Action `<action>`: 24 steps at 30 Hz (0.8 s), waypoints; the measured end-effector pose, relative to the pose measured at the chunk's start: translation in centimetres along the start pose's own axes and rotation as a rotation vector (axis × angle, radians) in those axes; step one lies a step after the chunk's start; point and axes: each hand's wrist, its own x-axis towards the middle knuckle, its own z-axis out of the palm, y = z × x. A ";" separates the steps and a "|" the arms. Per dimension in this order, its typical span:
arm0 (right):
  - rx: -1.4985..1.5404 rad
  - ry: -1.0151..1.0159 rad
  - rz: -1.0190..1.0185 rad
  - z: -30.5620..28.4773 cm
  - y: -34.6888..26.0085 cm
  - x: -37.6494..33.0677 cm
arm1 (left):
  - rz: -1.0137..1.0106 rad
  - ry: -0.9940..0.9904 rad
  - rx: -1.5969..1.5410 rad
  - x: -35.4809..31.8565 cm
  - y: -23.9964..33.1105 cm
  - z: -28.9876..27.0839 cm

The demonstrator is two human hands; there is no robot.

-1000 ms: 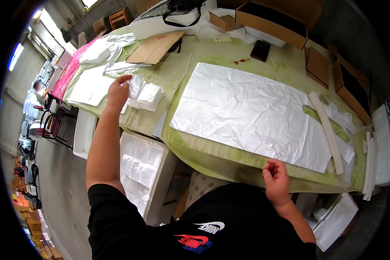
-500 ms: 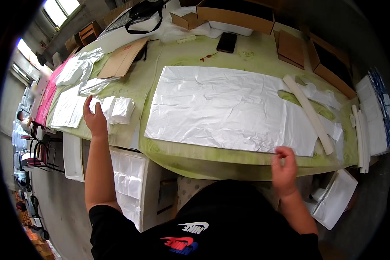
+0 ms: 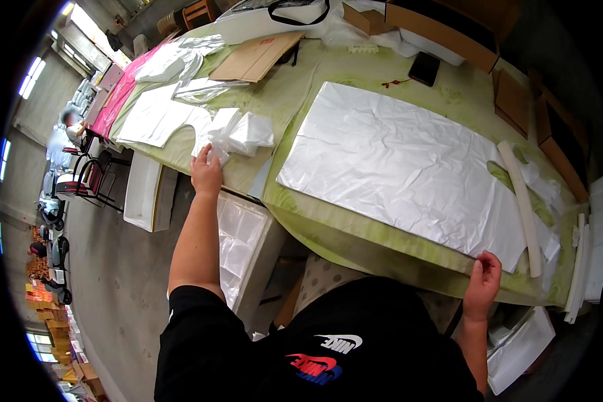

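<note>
On the green tablecloth [image 3: 295, 144] in front of me lies a large, wrinkled white plastic sheet [image 3: 395, 174] with a curved cut-out at its right end. My right hand [image 3: 484, 281] is at the sheet's near edge, fingers bent and thumb a little apart, with no object visible in it. Farther left, my left hand [image 3: 206, 175] reaches the near side of some folded white plastic bundles [image 3: 251, 132]. Its fingers are partly spread against the plastic, and I see no firm grip. A pale roller-like bar [image 3: 519, 208] lies across the sheet's cut-out end.
More white plastic [image 3: 151, 117] and a flat cardboard piece [image 3: 258, 57] lie at the left. A black phone [image 3: 424, 69] and open cardboard boxes [image 3: 442, 33] sit at the back. Below the table stands a white box [image 3: 238, 234] holding white packets; a chair [image 3: 80, 177] is farther left.
My view has turned to the left. The left hand has moved from in front of the folded bundles onto their near side. The right hand remains by the large sheet's near edge.
</note>
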 end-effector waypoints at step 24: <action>-0.272 -0.068 -0.210 0.5 -0.1 -0.4 | -0.013 -0.358 0.347 -2.8 5.3 -0.6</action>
